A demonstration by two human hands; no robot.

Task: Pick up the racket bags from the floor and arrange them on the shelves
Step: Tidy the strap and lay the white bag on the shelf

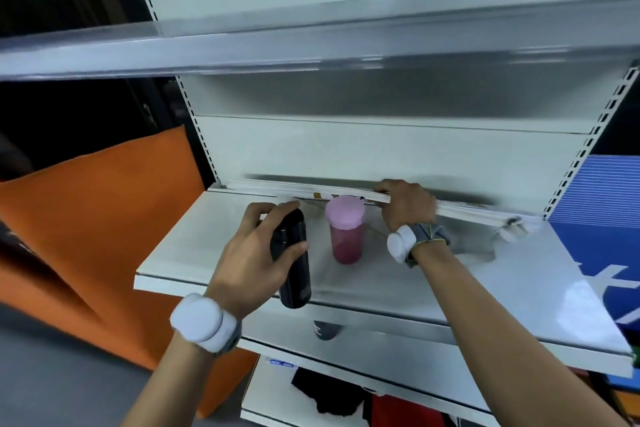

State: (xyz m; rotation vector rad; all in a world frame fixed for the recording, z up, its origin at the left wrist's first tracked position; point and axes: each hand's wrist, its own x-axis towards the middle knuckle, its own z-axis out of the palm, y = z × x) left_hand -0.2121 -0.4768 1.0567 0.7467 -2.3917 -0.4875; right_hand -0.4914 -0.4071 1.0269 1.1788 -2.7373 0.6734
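Note:
A white racket bag [467, 210] stands on its long edge along the back of the middle shelf [194, 246], its zipper end at the right. My right hand [407, 204] is closed over the bag's top edge. My left hand [256, 253] grips a black bottle [292, 260], tilted above the shelf's front edge. A pink bottle [346, 229] with a pink lid stands upright on the shelf between my hands, just in front of the bag.
An upper shelf [311, 45] overhangs the middle one. Lower shelves hold dark and red items [346, 395]. An orange panel [104, 218] stands at the left and a blue box [602, 218] at the right. Grey floor lies at the bottom left.

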